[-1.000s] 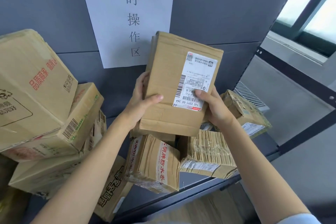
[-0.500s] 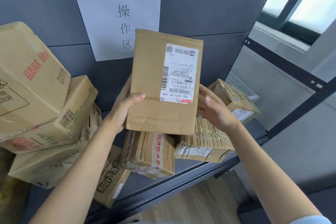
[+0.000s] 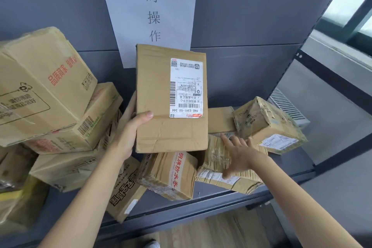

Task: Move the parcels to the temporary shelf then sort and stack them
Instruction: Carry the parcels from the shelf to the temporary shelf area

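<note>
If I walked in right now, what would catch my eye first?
Probably the flat parcel with a white shipping label, held upright mid-scene by the left hand. Behind it hangs a white paper sign with large characters; the right hand rests open on a crumpled parcel below.

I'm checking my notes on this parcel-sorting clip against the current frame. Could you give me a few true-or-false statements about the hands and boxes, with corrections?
1. The left hand grips the flat box with the shipping label. True.
2. The right hand also holds that box. False: it reaches with spread fingers over the taped parcel on the shelf.
3. The held box lies flat on the shelf. False: it is held upright above the other parcels.
4. A paper sign hangs on the wall behind the held box. True.
5. Larger boxes are piled at the left. True.
</note>
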Demonstrator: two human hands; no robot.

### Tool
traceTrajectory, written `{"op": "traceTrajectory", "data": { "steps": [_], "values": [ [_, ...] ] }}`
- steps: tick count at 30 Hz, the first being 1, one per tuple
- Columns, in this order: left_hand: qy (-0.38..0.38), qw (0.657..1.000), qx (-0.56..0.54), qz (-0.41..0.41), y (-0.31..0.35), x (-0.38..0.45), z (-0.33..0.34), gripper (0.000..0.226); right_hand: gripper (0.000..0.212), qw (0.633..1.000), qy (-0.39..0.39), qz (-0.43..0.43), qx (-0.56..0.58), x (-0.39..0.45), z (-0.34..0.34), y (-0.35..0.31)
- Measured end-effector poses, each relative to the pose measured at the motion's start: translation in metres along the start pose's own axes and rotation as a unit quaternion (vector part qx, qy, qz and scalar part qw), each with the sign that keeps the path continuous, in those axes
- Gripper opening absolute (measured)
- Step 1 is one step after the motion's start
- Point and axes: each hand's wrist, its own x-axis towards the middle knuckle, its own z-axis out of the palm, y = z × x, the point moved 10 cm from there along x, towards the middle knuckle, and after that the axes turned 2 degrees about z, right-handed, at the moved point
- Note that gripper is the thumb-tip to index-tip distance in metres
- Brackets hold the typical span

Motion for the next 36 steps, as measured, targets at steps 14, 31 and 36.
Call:
{"op": "traceTrajectory", "data": {
  "steps": [14, 31, 36],
  "values": [
    [0.012, 0.999, 0.002, 0.053, 0.036, -0.056, -0.009, 0.071, 0.118, 0.900, 0.269, 0.153, 0.307, -0.128, -0.069, 0.079],
    [0.053, 0.993, -0.082, -0.060, 0.008, -0.248, -0.098, 0.026, 0.037, 0.528, 0.118, -0.143, 0.829, -0.228, 0.007, -0.089],
    [0.115, 0.986, -0.088, -0.087, 0.002, -0.317, -0.128, 0.027, 0.079, 0.486, -0.016, -0.159, 0.860, -0.223, 0.045, -0.141]
  ]
}}
